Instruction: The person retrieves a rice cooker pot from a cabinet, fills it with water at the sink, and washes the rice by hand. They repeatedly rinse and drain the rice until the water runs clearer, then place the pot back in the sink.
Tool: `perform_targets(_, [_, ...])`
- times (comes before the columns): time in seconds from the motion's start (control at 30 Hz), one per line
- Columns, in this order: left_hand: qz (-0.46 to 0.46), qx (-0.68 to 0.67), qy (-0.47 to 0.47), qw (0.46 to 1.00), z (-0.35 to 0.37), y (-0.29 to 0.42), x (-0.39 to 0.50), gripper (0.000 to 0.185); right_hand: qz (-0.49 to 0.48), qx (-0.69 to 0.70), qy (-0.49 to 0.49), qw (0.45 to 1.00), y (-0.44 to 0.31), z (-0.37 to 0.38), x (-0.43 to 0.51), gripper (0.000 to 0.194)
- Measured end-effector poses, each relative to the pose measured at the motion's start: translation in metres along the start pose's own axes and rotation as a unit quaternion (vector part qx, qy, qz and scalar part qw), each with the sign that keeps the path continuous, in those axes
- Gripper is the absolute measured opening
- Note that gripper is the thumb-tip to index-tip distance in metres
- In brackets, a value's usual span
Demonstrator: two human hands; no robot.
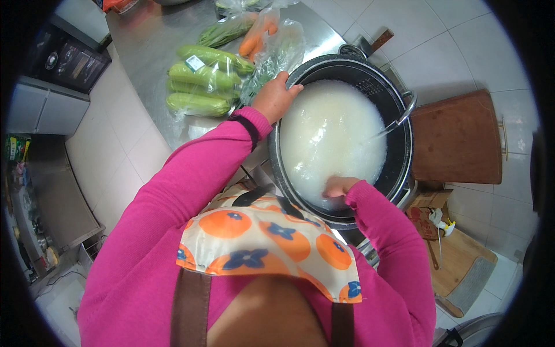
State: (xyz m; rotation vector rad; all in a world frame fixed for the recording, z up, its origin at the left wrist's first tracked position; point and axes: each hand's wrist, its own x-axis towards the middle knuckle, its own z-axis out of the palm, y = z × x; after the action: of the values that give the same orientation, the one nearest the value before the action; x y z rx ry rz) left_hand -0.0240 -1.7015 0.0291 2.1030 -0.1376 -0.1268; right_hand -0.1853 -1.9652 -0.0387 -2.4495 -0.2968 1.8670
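A large dark cooking pot (398, 143) stands before me, with cloudy white liquid (334, 130) in its lower part and water running in from a curved metal faucet (401, 117) at its right. My left hand (277, 96) rests on the pot's rim at the upper left, thumb and fingers around the edge. Partly sunk in the liquid near the close side is my right hand (340, 186); its fingers are hidden by the cloudiness, so whether they hold anything does not show.
Bagged green squashes (201, 86) and bagged carrots (260, 34) lie on a steel table (143, 65) at the upper left. Right of the pot are a brown board (457, 139), a cardboard box (422, 221), a spray bottle (444, 225) and a wooden board (461, 260).
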Motion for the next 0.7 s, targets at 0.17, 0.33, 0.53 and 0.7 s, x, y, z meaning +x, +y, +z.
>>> perform_targets(0.17, [-0.001,0.005,0.000,1.000,0.000,-0.002,0.001,0.043,-0.074,-0.081,0.021,0.994,-0.065,-0.013,0.020,0.030])
perform_targets(0.33, [-0.014,0.007,-0.007,1.000,0.000,-0.001,0.001,0.042,-0.187,-0.026,0.369,0.910,-0.102,-0.027,0.027,0.023])
perform_targets(0.53, [-0.011,0.001,0.004,1.000,0.002,-0.003,0.001,0.041,-0.062,-0.115,0.469,0.873,-0.102,-0.086,0.055,0.030])
perform_targets(0.7, [0.010,0.010,0.011,1.000,0.003,-0.005,0.002,0.043,0.030,-0.103,0.484,0.868,-0.062,-0.127,0.066,0.036])
